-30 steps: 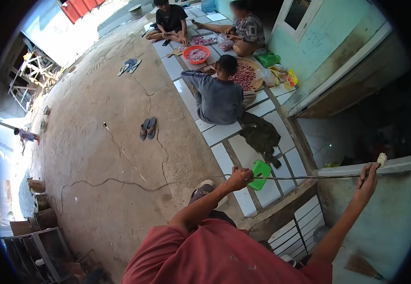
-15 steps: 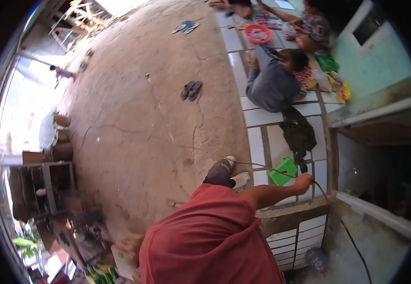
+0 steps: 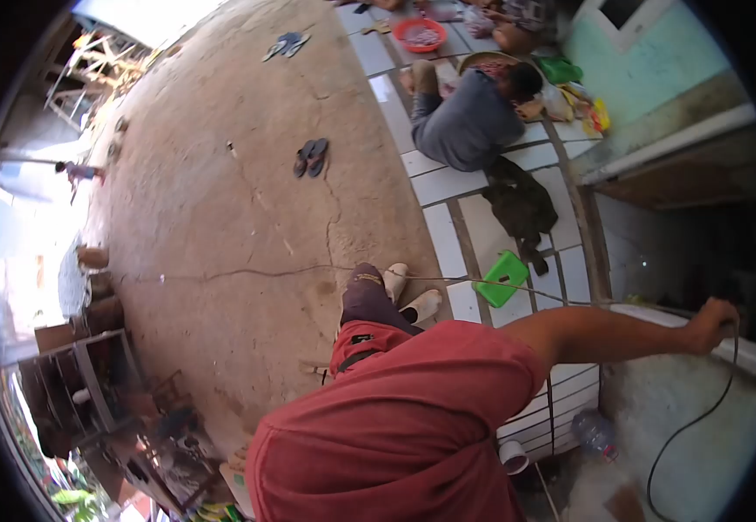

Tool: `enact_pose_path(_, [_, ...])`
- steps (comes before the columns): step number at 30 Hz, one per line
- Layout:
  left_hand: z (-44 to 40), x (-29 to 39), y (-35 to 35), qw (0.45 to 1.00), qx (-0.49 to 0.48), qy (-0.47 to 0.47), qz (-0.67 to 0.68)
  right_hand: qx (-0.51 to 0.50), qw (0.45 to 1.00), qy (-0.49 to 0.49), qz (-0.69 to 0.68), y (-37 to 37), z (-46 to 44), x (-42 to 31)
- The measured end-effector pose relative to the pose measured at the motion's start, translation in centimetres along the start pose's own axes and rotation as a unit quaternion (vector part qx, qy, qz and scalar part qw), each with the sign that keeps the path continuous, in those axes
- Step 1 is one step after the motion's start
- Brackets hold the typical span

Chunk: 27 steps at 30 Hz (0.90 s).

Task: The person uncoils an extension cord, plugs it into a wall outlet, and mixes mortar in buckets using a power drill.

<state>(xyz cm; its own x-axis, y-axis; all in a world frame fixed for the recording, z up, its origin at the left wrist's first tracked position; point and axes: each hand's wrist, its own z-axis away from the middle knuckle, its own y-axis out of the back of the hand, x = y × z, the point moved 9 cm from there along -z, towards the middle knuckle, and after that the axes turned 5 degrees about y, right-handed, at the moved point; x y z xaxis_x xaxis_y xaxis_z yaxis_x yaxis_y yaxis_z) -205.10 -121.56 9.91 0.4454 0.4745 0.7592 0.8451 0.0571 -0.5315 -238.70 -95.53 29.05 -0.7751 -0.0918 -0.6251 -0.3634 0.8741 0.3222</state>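
Observation:
My right hand (image 3: 714, 327) is stretched far out to the right, its fingers closed around a thin dark cable (image 3: 691, 419). From the hand, one length of the cable hangs in a loop by the pale wall. The other length runs left over a green plastic stool (image 3: 501, 279), past my feet and across the ground. The stool stands on the tiled ledge, below and left of my outstretched arm. My left hand cannot be made out beside the red shirt.
A person in grey (image 3: 469, 117) sits on the tiled ledge (image 3: 448, 242), with dark cloth (image 3: 521, 204) behind. Beyond are a red basin (image 3: 419, 36) and another person. Sandals (image 3: 312, 158) lie on the ground. A clear bottle (image 3: 594, 433) is below my arm; shelving (image 3: 91, 374) stands left.
My right hand has moved from beside the green stool far out to the right, carrying the cable with it. The cable stretches straighter across the stool. The view has shifted.

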Motion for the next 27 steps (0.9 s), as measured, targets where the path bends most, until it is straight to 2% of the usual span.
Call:
enact_pose_path(1, [-0.7, 3.4, 0.9, 1.000, -0.028, -0.014, 0.002, 0.003, 1.000, -0.017, 0.010, 0.7, -0.1, 0.9])
enact_pose_path(2, [-1.2, 4.1, 1.4, 0.996, 0.013, -0.071, 0.052, 0.004, 0.999, -0.033, 0.014, 1.0, 0.0, 1.6])
enact_pose_path(4, [-1.7, 5.3, 3.7, 0.998, -0.007, 0.039, 0.058, 0.002, 0.998, -0.058, 0.013, 1.2, 0.9, 2.1])
enact_pose_path(6, [-2.4, 3.6, 5.5, 0.997, -0.004, 0.070, 0.013, 0.001, 0.997, -0.080, -0.001, 1.3, 2.2, 3.1])
enact_pose_path(8, [-2.7, 2.8, 7.6, 0.992, -0.061, 0.110, -0.008, 0.018, 0.992, -0.116, -0.049, 0.4, 3.4, 3.3])
enact_pose_path(9, [-3.1, 2.3, 8.9, 0.994, -0.062, 0.083, -0.038, 0.010, 0.985, -0.149, -0.082, -0.2, 4.0, 3.3])
enact_pose_path(10, [-3.5, 2.4, 10.3, 0.994, -0.063, 0.057, -0.067, 0.021, 0.984, -0.152, -0.088, -1.1, 4.5, 2.4])
enact_pose_path(13, [-3.9, 0.1, 16.0, 0.989, -0.048, 0.074, -0.123, -0.028, 0.973, -0.130, -0.190, -6.0, 4.9, -1.2])
enact_pose_path(17, [-4.5, -2.3, 23.4, 0.977, -0.027, 0.086, -0.196, -0.059, 0.964, -0.104, -0.238, -9.7, 0.5, 0.5])
enact_pose_path(19, [-4.9, -4.8, 26.9, 0.962, -0.007, 0.178, -0.206, -0.127, 0.952, -0.070, -0.269, -11.8, -2.4, 1.7])
enact_pose_path(20, [-5.3, -5.5, 28.1, 0.961, -0.011, 0.185, -0.205, -0.126, 0.954, -0.074, -0.262, -12.7, -2.8, 2.0])
enact_pose_path(22, [-6.4, -5.7, 30.9, 0.964, 0.003, 0.141, -0.224, 0.000, 0.984, -0.025, -0.178, -14.7, -2.6, -2.9])
enact_pose_path(23, [-7.5, -7.0, 32.5, 0.959, -0.005, 0.162, -0.233, 0.008, 0.986, -0.031, -0.164, -16.1, -1.9, -6.0])
enact_pose_path(25, [-9.5, -9.7, 35.0, 0.949, -0.009, 0.231, -0.216, -0.023, 0.980, 0.024, -0.195, -18.8, -0.7, -13.3])
enact_pose_path(26, [-11.3, -10.7, 35.5, 0.955, -0.034, 0.228, -0.186, -0.018, 0.987, 0.009, -0.159, -19.8, -0.9, -13.8])
enact_pose_path(27, [-12.7, -12.7, 36.3, 0.957, -0.040, 0.247, -0.147, -0.006, 0.983, 0.012, -0.183, -21.3, -1.6, -14.8])
